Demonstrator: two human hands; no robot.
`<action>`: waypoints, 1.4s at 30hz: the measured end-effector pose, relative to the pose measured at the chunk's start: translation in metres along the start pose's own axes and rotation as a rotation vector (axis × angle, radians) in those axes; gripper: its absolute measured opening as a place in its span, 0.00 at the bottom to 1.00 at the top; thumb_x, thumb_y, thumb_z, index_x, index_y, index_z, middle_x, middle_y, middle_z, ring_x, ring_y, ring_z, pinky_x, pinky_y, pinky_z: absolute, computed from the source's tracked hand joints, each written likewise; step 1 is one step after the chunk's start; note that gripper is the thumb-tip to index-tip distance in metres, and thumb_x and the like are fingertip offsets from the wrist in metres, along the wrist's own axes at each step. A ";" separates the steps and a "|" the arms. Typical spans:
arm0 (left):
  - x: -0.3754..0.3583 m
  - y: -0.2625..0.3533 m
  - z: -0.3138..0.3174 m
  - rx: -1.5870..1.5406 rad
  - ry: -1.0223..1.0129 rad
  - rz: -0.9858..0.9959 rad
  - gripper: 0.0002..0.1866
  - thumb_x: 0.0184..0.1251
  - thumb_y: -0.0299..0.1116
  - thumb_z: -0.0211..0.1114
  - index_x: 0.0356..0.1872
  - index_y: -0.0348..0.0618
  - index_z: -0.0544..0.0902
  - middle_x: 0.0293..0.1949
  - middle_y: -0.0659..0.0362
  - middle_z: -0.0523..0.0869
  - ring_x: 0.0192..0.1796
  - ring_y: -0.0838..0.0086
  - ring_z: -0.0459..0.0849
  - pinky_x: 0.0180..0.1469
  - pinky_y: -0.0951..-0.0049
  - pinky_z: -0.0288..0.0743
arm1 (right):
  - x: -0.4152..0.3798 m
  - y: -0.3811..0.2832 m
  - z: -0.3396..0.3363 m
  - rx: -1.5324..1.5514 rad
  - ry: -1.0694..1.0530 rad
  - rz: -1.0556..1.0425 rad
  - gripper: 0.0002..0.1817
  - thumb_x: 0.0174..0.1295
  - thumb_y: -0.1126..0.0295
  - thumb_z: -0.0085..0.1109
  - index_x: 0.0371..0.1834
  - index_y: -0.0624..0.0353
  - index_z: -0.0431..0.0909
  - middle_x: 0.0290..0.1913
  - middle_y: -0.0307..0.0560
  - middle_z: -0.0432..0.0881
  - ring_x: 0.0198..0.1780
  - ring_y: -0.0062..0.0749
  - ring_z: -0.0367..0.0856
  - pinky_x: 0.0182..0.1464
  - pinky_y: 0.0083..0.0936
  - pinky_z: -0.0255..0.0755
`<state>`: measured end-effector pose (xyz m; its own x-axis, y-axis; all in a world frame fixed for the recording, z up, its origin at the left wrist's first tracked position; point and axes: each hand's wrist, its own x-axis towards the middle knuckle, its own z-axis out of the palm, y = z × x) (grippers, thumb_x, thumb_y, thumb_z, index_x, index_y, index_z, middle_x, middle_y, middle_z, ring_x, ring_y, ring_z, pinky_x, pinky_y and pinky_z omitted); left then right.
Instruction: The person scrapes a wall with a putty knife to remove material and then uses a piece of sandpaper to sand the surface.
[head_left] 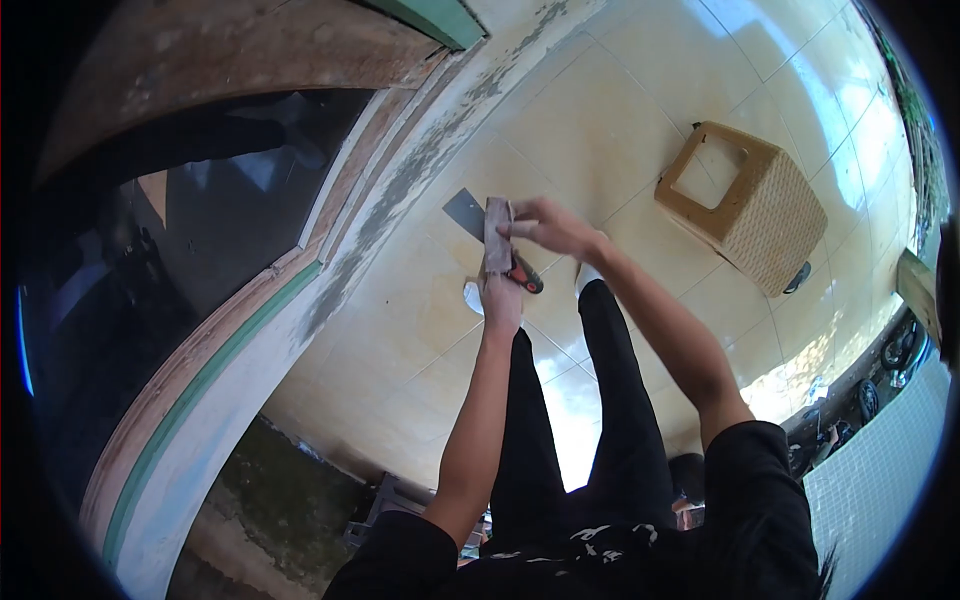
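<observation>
1. At the far left a dark glass pane [200, 220] sits in a worn wooden frame [330, 230] with a green stripe. The fisheye rim cuts off its outer side, and what lies behind the glass is too dark to make out.
2. Along the foot of the frame the paint is flaked and grey. Past it, pale floor [620, 130] tiles fill the middle of the view.
3. Low at the left, near the floor's edge by the wall, stands one dark object [385, 505], partly hidden by the sleeve; I cannot tell what it is.
4. The left hand [500, 300] is closed around the red-and-black handle of one scraper [470, 215]. Its grey blade points up and left, and the fingers hide most of the handle.
5. One strip of sandpaper [497, 235] lies across the blade and covers the middle of the tool. Whether it is folded cannot be told.
6. The right hand [545, 225] pinches the top of the sandpaper with narrowed fingers, just beside the blade. Both hands are held over the floor, near its wall edge.
7. Behind the left hand one small white thing [472, 297] shows; it is mostly hidden, so it cannot be identified.
8. Two legs in black trousers run down from the hands; one white sock shows at the right ankle.
9. Well apart to the right, one woven stool [745, 205] lies tilted on the floor, with a dark object [798, 278] peeking from under it.
10. At the right edge, dark wheels [880, 375] are blurred and cut off.
</observation>
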<state>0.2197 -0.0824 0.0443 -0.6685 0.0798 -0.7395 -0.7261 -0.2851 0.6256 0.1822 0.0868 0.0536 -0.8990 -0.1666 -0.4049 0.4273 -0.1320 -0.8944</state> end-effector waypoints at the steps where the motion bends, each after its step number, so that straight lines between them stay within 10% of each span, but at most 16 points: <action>1: -0.006 0.012 0.028 -0.072 -0.174 0.017 0.23 0.73 0.41 0.46 0.65 0.43 0.64 0.56 0.61 0.72 0.58 0.77 0.70 0.60 0.76 0.62 | -0.013 0.002 0.010 0.208 -0.031 0.165 0.18 0.62 0.61 0.57 0.47 0.64 0.77 0.35 0.49 0.83 0.35 0.25 0.77 0.40 0.25 0.71; 2: -0.002 0.009 0.036 -0.068 -0.181 0.012 0.23 0.73 0.41 0.46 0.65 0.43 0.64 0.56 0.61 0.72 0.58 0.77 0.70 0.60 0.76 0.62 | -0.026 -0.025 0.011 0.235 0.024 0.393 0.16 0.64 0.61 0.55 0.45 0.65 0.76 0.32 0.50 0.82 0.32 0.23 0.76 0.36 0.23 0.71; 5: -0.005 0.001 0.048 -0.127 -0.168 -0.093 0.25 0.73 0.41 0.44 0.67 0.43 0.61 0.61 0.62 0.70 0.59 0.77 0.69 0.60 0.76 0.61 | -0.039 -0.003 0.026 0.159 0.306 0.172 0.15 0.64 0.62 0.54 0.43 0.65 0.76 0.28 0.47 0.80 0.30 0.24 0.75 0.33 0.25 0.71; 11: -0.012 0.020 0.040 0.024 -0.236 -0.015 0.23 0.73 0.42 0.42 0.64 0.42 0.66 0.59 0.62 0.73 0.59 0.76 0.70 0.58 0.76 0.62 | -0.038 0.021 0.057 0.108 0.549 0.035 0.13 0.62 0.65 0.55 0.35 0.67 0.72 0.33 0.59 0.73 0.38 0.51 0.74 0.42 0.36 0.67; 15: -0.015 0.035 0.011 0.197 -0.024 -0.257 0.24 0.73 0.44 0.42 0.62 0.40 0.69 0.57 0.61 0.74 0.58 0.75 0.71 0.57 0.74 0.64 | -0.031 0.021 0.077 0.161 0.548 0.151 0.13 0.62 0.65 0.54 0.36 0.67 0.70 0.34 0.60 0.74 0.37 0.50 0.74 0.42 0.37 0.67; 20: 0.011 0.059 -0.036 0.481 -0.113 -0.013 0.20 0.71 0.42 0.48 0.55 0.39 0.74 0.50 0.55 0.78 0.52 0.75 0.77 0.51 0.75 0.70 | -0.018 -0.009 0.092 0.313 0.535 0.271 0.11 0.62 0.68 0.53 0.36 0.67 0.69 0.33 0.60 0.74 0.36 0.52 0.74 0.41 0.39 0.67; 24: 0.022 0.096 -0.041 0.252 0.009 0.032 0.16 0.69 0.38 0.54 0.50 0.38 0.76 0.42 0.59 0.80 0.42 0.78 0.79 0.42 0.80 0.71 | 0.004 0.004 0.115 -0.147 0.563 -0.168 0.09 0.61 0.71 0.53 0.37 0.66 0.70 0.31 0.61 0.74 0.31 0.56 0.75 0.36 0.41 0.70; 27: 0.016 0.118 -0.038 0.732 -0.175 0.058 0.11 0.67 0.36 0.58 0.41 0.37 0.78 0.29 0.66 0.77 0.30 0.84 0.71 0.32 0.81 0.65 | 0.015 0.005 0.134 -0.297 0.434 -0.045 0.09 0.60 0.71 0.53 0.42 0.63 0.72 0.34 0.56 0.75 0.35 0.56 0.75 0.38 0.44 0.68; 34: 0.037 0.138 -0.079 0.561 0.131 0.150 0.10 0.71 0.31 0.53 0.47 0.38 0.75 0.36 0.58 0.81 0.30 0.77 0.78 0.31 0.76 0.72 | 0.020 -0.022 0.170 -0.284 0.452 0.018 0.16 0.55 0.70 0.54 0.45 0.69 0.71 0.33 0.66 0.77 0.35 0.60 0.77 0.40 0.45 0.71; 37: 0.050 0.137 -0.102 0.494 0.089 0.015 0.10 0.71 0.33 0.50 0.48 0.40 0.72 0.37 0.57 0.80 0.31 0.75 0.79 0.31 0.74 0.72 | 0.031 -0.024 0.178 -0.059 0.457 0.274 0.21 0.57 0.69 0.52 0.49 0.74 0.69 0.30 0.62 0.79 0.29 0.49 0.80 0.32 0.39 0.74; 39: 0.054 0.139 -0.100 0.445 0.074 -0.091 0.10 0.72 0.34 0.50 0.47 0.40 0.72 0.37 0.58 0.79 0.32 0.75 0.79 0.31 0.74 0.71 | 0.037 -0.031 0.182 0.474 0.386 0.349 0.15 0.64 0.66 0.47 0.48 0.65 0.69 0.24 0.42 0.70 0.17 0.23 0.69 0.17 0.24 0.63; 42: 0.061 0.146 -0.090 0.357 -0.010 -0.107 0.10 0.72 0.38 0.49 0.42 0.42 0.71 0.35 0.60 0.77 0.32 0.76 0.77 0.30 0.74 0.71 | 0.039 -0.045 0.197 0.603 0.397 0.368 0.15 0.67 0.64 0.42 0.49 0.63 0.69 0.24 0.37 0.67 0.17 0.18 0.65 0.16 0.19 0.58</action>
<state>0.0873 -0.2048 0.0677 -0.5862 0.1012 -0.8038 -0.8010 0.0767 0.5937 0.1464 -0.1059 0.1157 -0.6095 0.0422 -0.7917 0.5786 -0.6590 -0.4805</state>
